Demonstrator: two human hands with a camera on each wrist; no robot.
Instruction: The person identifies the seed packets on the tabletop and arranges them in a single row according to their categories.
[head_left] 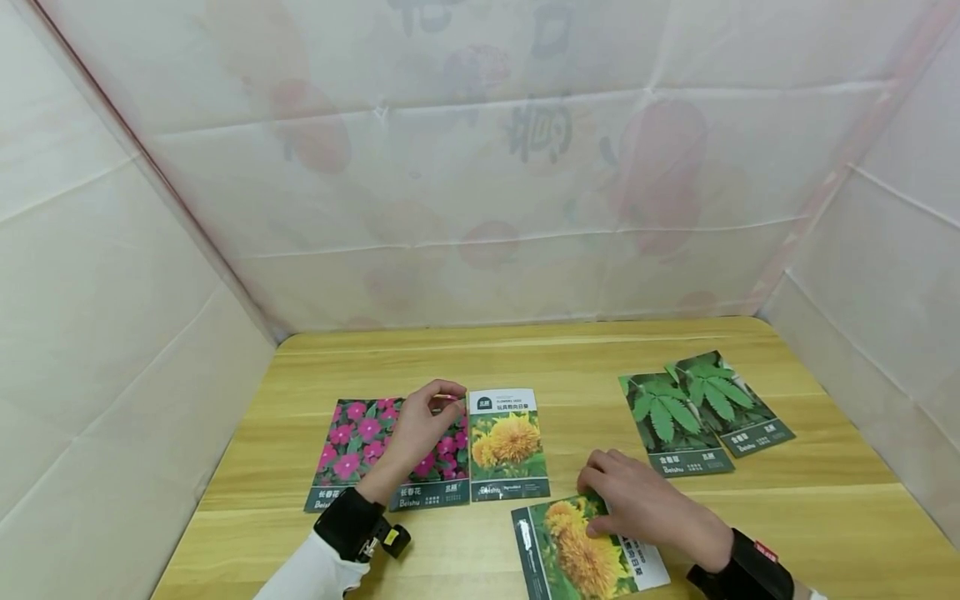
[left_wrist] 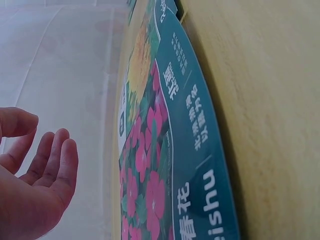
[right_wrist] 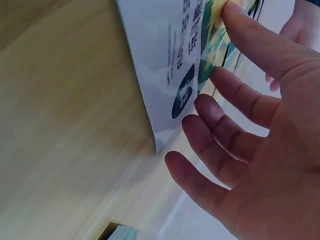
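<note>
- Two pink-flower packets (head_left: 352, 446) are seen in the head view at the left of the table (head_left: 247, 533), with the upright sunflower packet (head_left: 510, 446) set just beside them on the right.
- The near sunflower packet (head_left: 577, 546) is laid closer in, slantwise, its white title end turned right; its far edge is held by the right hand (head_left: 637, 504).
- Any turning or lifting would best be done by that edge, with light pressure, as a thin packet could be creased.
- Little room is left to the upright sunflower packet, so it could be nudged; two green-leaf packets (head_left: 667, 425), overlapped at the far right, could be brushed by a sideways swing.
- In the left wrist view, nothing is seen held by the left hand (left_wrist: 35, 197): thumb and forefinger are brought close, the other fingers loosely bent, apart from the packets.
- In the right wrist view, the packet's face is touched by the thumb and its edge met by the forefinger, while the remaining fingers are spread, slightly bent; a firm grip cannot be confirmed.
</note>
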